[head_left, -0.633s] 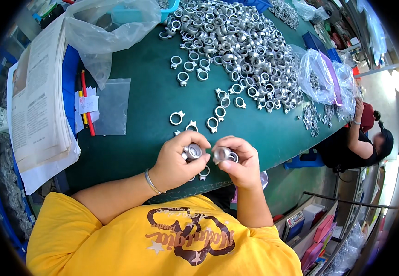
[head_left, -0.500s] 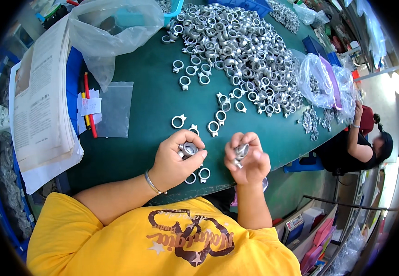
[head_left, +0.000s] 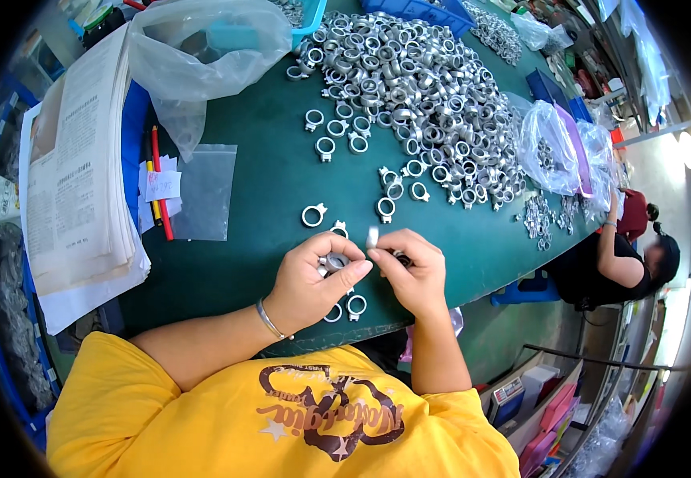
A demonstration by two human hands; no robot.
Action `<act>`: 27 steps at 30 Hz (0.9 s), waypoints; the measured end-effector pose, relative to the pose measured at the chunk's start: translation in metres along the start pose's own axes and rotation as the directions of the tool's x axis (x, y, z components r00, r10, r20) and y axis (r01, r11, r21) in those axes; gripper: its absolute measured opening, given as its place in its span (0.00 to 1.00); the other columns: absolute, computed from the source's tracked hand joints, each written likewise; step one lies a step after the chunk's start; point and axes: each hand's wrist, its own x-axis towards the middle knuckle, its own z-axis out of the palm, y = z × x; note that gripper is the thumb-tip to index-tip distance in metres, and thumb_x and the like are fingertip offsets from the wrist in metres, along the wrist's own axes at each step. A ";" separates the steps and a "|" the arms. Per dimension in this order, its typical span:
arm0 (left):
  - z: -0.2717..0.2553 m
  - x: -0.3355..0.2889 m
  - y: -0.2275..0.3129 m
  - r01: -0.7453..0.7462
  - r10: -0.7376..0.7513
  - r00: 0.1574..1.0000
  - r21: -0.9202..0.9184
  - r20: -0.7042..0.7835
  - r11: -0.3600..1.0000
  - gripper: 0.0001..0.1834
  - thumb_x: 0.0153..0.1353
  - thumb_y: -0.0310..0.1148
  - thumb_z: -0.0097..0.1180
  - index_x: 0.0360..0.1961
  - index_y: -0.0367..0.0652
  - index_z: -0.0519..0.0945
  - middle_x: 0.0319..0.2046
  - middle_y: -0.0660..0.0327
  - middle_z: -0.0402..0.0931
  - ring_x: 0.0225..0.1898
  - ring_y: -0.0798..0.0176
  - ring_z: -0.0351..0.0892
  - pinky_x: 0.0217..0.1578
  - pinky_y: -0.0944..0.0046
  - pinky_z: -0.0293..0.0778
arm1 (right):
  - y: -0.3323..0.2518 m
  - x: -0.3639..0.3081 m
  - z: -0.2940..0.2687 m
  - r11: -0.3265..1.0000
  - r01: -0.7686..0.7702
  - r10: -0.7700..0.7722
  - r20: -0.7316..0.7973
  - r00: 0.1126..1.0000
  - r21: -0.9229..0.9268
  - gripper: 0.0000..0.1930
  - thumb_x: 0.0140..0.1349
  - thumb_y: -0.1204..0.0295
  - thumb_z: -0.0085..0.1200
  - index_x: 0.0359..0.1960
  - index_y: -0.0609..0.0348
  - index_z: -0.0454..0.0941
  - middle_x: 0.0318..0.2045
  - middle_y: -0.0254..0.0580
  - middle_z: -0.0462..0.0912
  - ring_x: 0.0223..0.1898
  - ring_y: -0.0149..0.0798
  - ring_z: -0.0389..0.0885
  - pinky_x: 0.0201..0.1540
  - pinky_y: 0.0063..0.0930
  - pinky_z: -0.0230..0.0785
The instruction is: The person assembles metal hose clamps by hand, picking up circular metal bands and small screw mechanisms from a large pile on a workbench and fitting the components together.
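Observation:
Above the table's near edge, my left hand (head_left: 307, 280) is curled around metal ring clamps (head_left: 334, 262), silver rings with a small lug; how many it holds is partly hidden. My right hand (head_left: 419, 275) is close beside it, thumb and fingers pinching a small silver part (head_left: 372, 237), blurred, apparently a ring clamp seen edge-on. Another metal ring (head_left: 401, 259) shows inside its curled fingers. Beyond my hands a few loose clamps lie on the green table, such as one ring (head_left: 313, 215) past my left hand and another (head_left: 356, 307) below it.
A large heap of ring clamps (head_left: 433, 95) covers the table's far middle. Stacked papers (head_left: 74, 167), pencils (head_left: 160, 191) and a clear bag (head_left: 208, 191) lie left. Small metal parts (head_left: 538, 219) and plastic bags (head_left: 549, 143) sit right, where another person (head_left: 616, 259) sits.
My right hand has moved left to my left hand and turned its fingers inward. The loose ring that lay just beyond my hands no longer shows in its place.

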 end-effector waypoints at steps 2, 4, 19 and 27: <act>0.000 0.000 0.000 0.021 -0.021 1.000 -0.011 0.001 1.000 0.06 0.54 0.28 0.59 0.32 0.39 0.76 0.25 0.68 0.72 0.22 0.79 0.68 0.24 0.79 0.65 | -0.005 -0.007 -0.004 0.983 -0.049 0.044 0.032 0.998 0.177 0.05 0.47 0.82 0.60 0.27 0.64 0.78 0.25 0.41 0.78 0.24 0.33 0.75 0.25 0.22 0.66; -0.002 0.000 0.001 -0.039 0.038 0.999 0.055 0.024 0.998 0.06 0.54 0.28 0.59 0.32 0.38 0.76 0.27 0.68 0.72 0.24 0.79 0.69 0.25 0.78 0.65 | -0.004 -0.011 -0.005 0.984 0.102 -0.107 0.028 0.994 0.144 0.06 0.47 0.83 0.59 0.27 0.64 0.78 0.25 0.42 0.78 0.24 0.34 0.76 0.25 0.21 0.67; 0.000 0.005 0.000 -0.350 0.329 0.934 0.168 0.139 0.922 0.08 0.46 0.20 0.61 0.28 0.40 0.78 0.28 0.62 0.74 0.29 0.67 0.73 0.30 0.71 0.68 | -0.005 -0.025 -0.006 0.855 -0.253 0.199 0.165 0.966 0.453 0.10 0.58 0.74 0.54 0.39 0.69 0.76 0.27 0.38 0.79 0.21 0.24 0.73 0.24 0.14 0.66; -0.001 0.003 0.000 -0.314 0.289 0.946 0.192 0.146 0.930 0.08 0.45 0.20 0.61 0.29 0.40 0.78 0.28 0.62 0.75 0.28 0.66 0.74 0.29 0.71 0.69 | -0.003 -0.027 -0.006 0.943 -0.048 0.021 0.086 0.996 0.330 0.16 0.51 0.78 0.60 0.43 0.67 0.75 0.25 0.37 0.79 0.23 0.25 0.75 0.26 0.16 0.67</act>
